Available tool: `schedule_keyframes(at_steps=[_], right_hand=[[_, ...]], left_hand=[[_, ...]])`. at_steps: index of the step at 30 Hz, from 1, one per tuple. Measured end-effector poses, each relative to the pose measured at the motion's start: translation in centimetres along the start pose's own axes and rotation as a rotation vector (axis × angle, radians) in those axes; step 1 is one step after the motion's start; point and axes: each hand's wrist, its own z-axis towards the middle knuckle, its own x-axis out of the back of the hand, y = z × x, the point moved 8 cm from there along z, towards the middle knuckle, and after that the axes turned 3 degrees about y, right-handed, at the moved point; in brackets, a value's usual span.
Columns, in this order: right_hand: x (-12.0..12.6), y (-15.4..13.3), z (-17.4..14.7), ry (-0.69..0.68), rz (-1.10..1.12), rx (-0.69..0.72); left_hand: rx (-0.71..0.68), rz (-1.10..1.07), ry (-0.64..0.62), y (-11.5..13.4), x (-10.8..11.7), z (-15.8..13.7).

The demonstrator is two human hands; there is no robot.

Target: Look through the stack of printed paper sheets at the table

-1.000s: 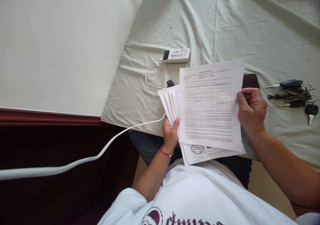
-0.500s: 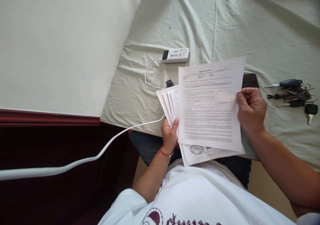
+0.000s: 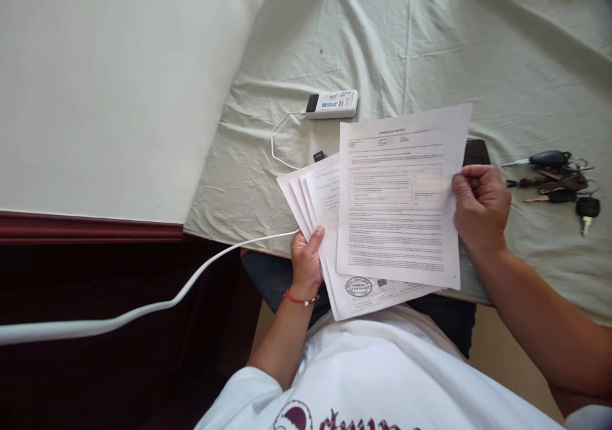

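My right hand (image 3: 480,210) pinches the right edge of a printed sheet of paper (image 3: 399,200) headed "Overleaf Notes". Behind and to the left of that sheet, my left hand (image 3: 307,261) grips a fanned stack of papers (image 3: 329,191) by its left side, thumb on top. The lower part of the stack shows a round stamp beneath the single sheet, which covers most of the rest. Both hands are closed on paper, just over the table's near edge.
On the green tablecloth (image 3: 287,73) lie a white power bank (image 3: 332,104) with a cable, a small black object (image 3: 319,155) and a bunch of keys (image 3: 557,178). A dark flat object (image 3: 477,152) sits partly behind the sheet. A white cord (image 3: 191,283) runs off left.
My left hand has moved left with the stack, so more of the papers and the stamp show. My right hand still holds the single sheet in nearly the same place.
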Motion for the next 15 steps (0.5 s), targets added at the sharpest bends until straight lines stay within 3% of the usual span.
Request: schedule_keyframes(at_steps=[5,9,15], right_hand=[[-0.1,0.4,-0.1,-0.017,0.013,-0.029],[-0.4,0.5,-0.2,-0.043,-0.007,-0.014],[-0.6,0.7,-0.2,-0.053,-0.012,-0.021]], left_hand=[[-0.133,0.210,0.028,2.4,3.2,1.8],[-0.204,0.281,0.123,3.0,6.0,3.2],[-0.296,0.284,0.141,2.6,6.3,3.2]])
